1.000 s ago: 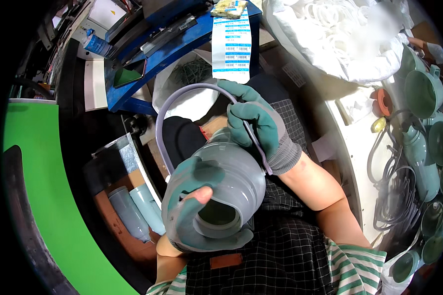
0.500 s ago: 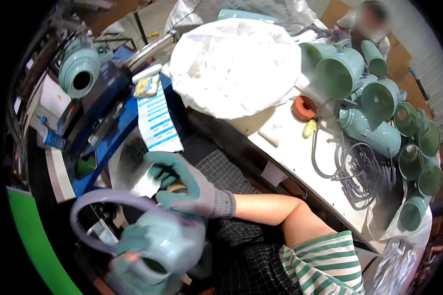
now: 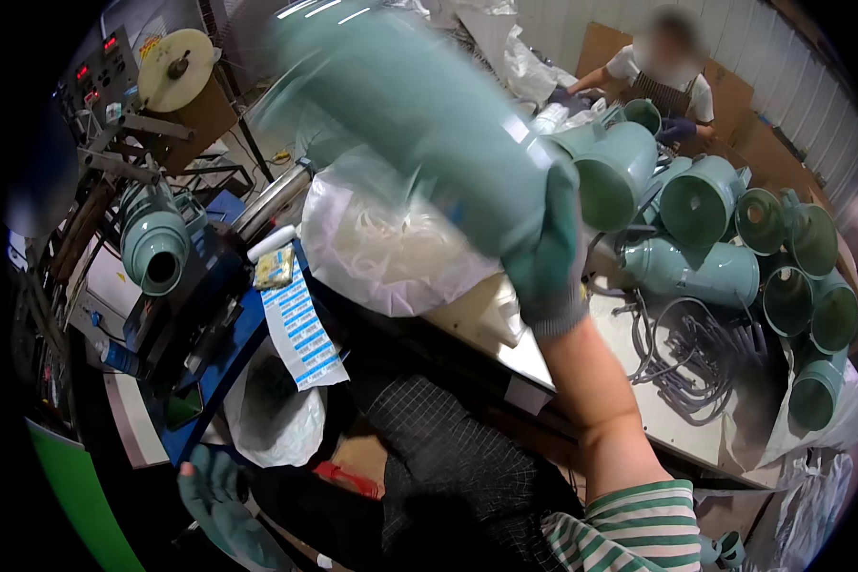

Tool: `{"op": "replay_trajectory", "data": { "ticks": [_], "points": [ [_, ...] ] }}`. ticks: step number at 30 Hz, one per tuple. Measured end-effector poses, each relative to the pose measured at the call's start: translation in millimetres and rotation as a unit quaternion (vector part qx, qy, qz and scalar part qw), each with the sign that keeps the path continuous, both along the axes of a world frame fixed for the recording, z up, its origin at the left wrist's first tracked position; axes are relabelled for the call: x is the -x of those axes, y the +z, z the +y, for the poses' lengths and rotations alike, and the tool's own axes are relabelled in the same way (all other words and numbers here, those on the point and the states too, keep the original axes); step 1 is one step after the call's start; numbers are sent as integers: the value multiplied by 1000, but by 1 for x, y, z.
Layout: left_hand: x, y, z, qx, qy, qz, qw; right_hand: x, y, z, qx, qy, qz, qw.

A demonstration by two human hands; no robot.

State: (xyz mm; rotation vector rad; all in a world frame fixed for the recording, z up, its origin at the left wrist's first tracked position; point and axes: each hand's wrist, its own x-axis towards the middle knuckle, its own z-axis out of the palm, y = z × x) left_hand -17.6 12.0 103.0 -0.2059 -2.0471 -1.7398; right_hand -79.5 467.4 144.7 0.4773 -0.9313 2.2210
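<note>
My right hand (image 3: 549, 253), in a green and grey knit glove, grips the end of a large pale green jug body (image 3: 419, 124). This jug hangs tilted at the upper middle, smeared by motion, over a white bag (image 3: 329, 238) full of pale, translucent pieces. At the lower left, my left hand (image 3: 224, 505), also gloved, is empty with its fingers apart. Near it lies a second white plastic bag (image 3: 275, 419). A strip of blue and white labels (image 3: 300, 329) hangs from the blue bench edge above that bag.
Several pale green jug bodies (image 3: 701, 200) crowd the right table, one lying on its side (image 3: 691, 272). Coiled grey cords (image 3: 682, 357) lie before them. Another jug (image 3: 153, 253) sits on the machine at left. A co-worker (image 3: 663, 81) is at the far right.
My right hand has swung up and away from the lower left, now with a jug in it. No jug shows at the lower left any more; my left hand is empty there. The view has shifted.
</note>
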Motion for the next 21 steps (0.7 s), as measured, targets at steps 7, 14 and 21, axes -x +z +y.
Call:
{"op": "replay_trajectory", "data": {
  "ticks": [7, 14, 21],
  "points": [
    [1, -52, -15, -195, -96, -143, 966, 174, 19, 203, 99, -157, -307, 934],
    [1, -77, -2, -147, -85, -185, 968, 170, -21, 104, -181, -110, -295, 932],
    [60, -151, -25, 50, -12, -248, 968, 278, 83, -8, -387, -118, -330, 853]
  ]
}}
